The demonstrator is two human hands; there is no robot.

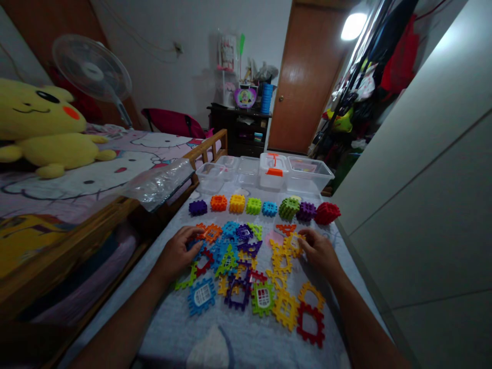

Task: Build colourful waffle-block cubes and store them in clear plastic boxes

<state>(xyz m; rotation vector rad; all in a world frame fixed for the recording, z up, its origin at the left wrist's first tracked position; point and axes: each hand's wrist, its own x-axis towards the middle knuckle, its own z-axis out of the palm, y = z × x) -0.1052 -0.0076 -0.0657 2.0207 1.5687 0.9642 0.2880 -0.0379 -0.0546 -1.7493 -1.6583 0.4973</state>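
A heap of flat, toothed plastic building tiles (246, 266) in many colours lies on a pale cloth-covered table (230, 338) in front of me. My left hand (179, 253) rests on the left edge of the heap, fingers curled over an orange and a blue tile. My right hand (319, 251) rests on the right edge, its fingertips closed on a yellow tile (292, 243). Behind the heap stands a row of assembled cubes: purple (198, 207), orange (219, 203), yellow (237, 203), green (253, 206), blue (269, 208), and larger ones up to a red one (326, 213).
Clear plastic boxes (307, 174), one with an orange latch (273, 171), stand at the table's far end. A bed with a wooden rail (115, 215) and a yellow plush toy (42, 128) lies to the left. A white wall panel (423, 205) runs along the right.
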